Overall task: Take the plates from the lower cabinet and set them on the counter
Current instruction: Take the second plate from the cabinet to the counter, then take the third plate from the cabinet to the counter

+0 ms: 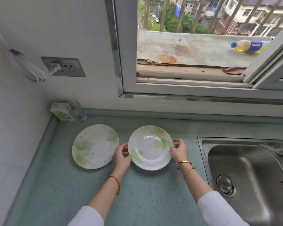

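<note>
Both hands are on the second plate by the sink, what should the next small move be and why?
Probably let go. The right plate looks flat on the counter, apart from the left plate, with the left hand and right hand pinching its opposite rims.

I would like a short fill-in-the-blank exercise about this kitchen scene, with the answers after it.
1. Both hands, left hand and right hand, hold the ____ plate.
2. The left plate lies flat on the ____.
3. To the right of the plates is a steel ____.
4. The bottle lies outside the ____.

Answers: right; counter; sink; window
</note>
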`<state>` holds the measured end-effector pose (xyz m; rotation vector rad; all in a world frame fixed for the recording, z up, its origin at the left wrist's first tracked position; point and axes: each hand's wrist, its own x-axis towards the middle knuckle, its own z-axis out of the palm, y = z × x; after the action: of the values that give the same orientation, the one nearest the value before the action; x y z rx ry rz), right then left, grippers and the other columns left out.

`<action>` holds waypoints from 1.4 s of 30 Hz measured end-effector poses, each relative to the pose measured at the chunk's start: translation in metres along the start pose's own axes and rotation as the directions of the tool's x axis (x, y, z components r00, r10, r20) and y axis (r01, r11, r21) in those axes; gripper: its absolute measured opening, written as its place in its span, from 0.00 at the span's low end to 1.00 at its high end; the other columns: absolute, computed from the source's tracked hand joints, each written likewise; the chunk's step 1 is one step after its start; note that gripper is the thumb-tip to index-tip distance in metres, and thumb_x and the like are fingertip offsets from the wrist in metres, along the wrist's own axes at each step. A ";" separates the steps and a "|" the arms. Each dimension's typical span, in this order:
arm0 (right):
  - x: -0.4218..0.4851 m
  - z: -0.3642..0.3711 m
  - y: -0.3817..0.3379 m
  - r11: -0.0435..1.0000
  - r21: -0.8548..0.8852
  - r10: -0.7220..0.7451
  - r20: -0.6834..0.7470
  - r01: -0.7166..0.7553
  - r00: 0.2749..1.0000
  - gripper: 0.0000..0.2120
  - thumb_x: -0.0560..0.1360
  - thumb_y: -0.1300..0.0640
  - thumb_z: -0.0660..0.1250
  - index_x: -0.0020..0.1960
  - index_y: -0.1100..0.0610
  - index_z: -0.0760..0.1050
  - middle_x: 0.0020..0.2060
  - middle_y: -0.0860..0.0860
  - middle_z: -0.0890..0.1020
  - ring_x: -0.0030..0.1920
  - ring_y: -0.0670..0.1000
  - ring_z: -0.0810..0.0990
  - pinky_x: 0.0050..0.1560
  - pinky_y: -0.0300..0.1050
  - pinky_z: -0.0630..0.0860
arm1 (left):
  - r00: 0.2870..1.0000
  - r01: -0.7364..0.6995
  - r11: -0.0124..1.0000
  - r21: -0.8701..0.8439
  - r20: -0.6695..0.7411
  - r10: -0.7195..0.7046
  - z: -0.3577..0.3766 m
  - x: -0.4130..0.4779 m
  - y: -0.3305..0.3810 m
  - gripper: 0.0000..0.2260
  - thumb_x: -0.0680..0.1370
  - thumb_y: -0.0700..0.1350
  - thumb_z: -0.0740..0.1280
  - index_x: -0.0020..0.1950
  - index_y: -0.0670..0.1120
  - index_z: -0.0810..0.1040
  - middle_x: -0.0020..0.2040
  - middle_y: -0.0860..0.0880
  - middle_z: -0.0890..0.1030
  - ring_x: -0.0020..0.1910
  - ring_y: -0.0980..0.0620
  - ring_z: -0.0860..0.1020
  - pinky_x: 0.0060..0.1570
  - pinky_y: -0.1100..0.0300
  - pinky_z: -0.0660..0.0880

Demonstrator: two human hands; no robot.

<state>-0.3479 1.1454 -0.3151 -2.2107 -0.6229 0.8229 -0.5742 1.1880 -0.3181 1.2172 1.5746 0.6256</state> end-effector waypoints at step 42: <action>-0.206 -0.043 -0.033 0.915 0.390 -0.301 0.483 0.106 0.822 0.12 0.79 0.59 0.64 0.61 0.61 0.76 0.50 0.58 0.81 0.47 0.53 0.80 0.51 0.47 0.79 | 0.969 -0.185 0.948 -0.260 -0.209 0.132 -0.110 -0.224 -0.001 0.18 0.76 0.38 0.71 0.64 0.52 0.79 0.58 0.56 0.82 0.59 0.56 0.80 0.58 0.66 0.75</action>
<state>-0.4651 1.0190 -0.1891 -1.5503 -0.8868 1.3369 -0.6786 1.0003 -0.1909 1.1030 1.4900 1.0577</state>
